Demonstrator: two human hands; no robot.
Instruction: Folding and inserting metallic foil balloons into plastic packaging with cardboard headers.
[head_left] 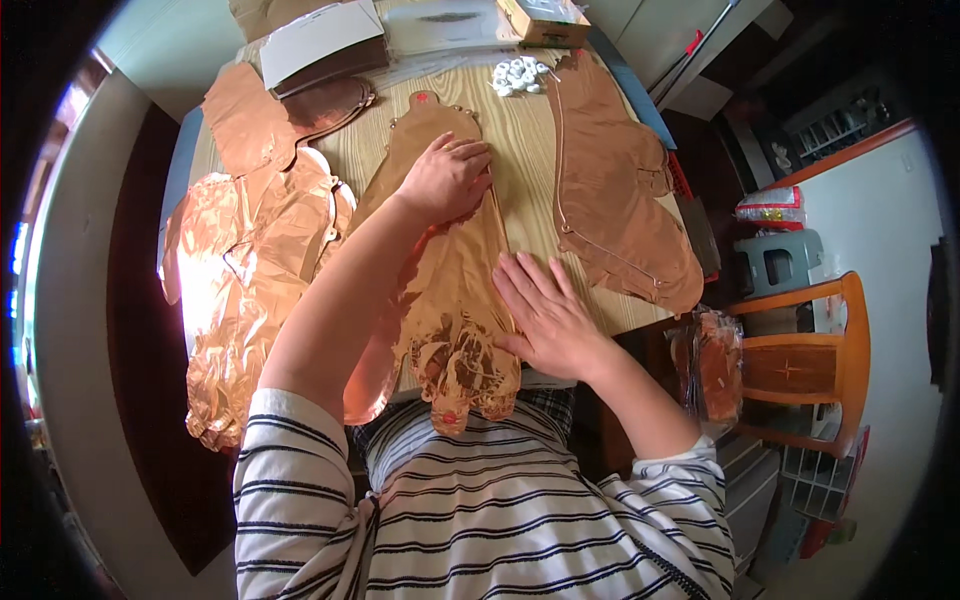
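Note:
A flat copper-coloured foil balloon (455,265) lies lengthwise on the table in front of me, with small tabs along its edges and a crumpled dark printed pattern at its near end. My left hand (447,178) rests on its upper part, fingers curled and pressed together at the foil's right edge; the fingertips are partly hidden. My right hand (545,312) lies flat with fingers spread, along the right edge of the balloon's lower part. Its thumb points toward the printed pattern.
Shiny, crinkled copper foil balloons (250,270) cover the left side. A flat brown foil pile (610,180) with a thin pale line along it lies right. At the back are small white coils (518,75), a white-topped box (325,45) and clear plastic packs (445,25). A wooden chair (800,365) stands right.

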